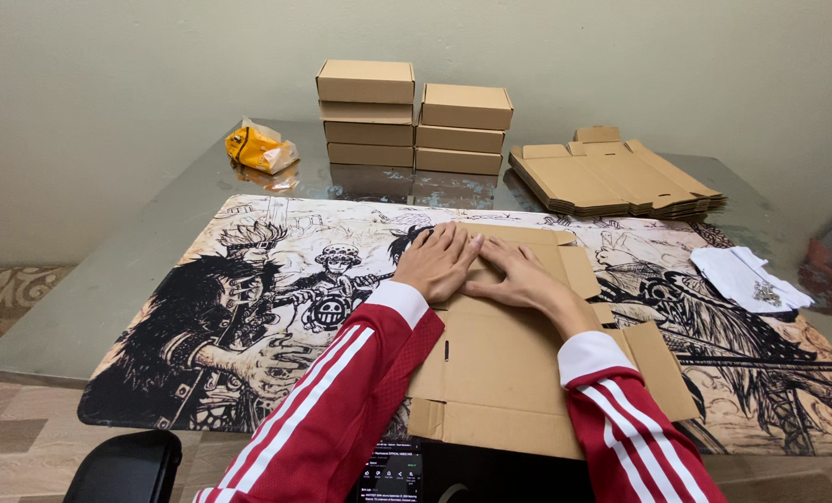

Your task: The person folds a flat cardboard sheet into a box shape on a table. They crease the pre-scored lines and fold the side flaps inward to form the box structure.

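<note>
While both hands press down: the flat cardboard blank (509,373) lies on the printed desk mat (248,307), near the front edge of the table, partly under the sleeves.
Blank state: mostly flat; the far panel seems folded over toward the middle, the side flaps and the near flap lie open. As a judgement, the folding is at an early stage and most of it is left.
Left hand (439,261): flat, palm down, fingers together and stretched, pressing the far fold; it grips nothing.
Right hand (518,275): flat also, fingers stretched, just beside the left one, touching the same panel; nothing is clamped.
Finished boxes (414,119): 2 stacks of closed brown boxes stand at the far side of the glass table (109,279), 7 boxes as far as I can count.
Unfolded stock: a pile of flat blanks (612,182) waits right of the stacks.
Other things: a yellow packet (259,147) at far left, white paper pieces (747,278) at right, a phone (388,473) at the near edge.
</note>
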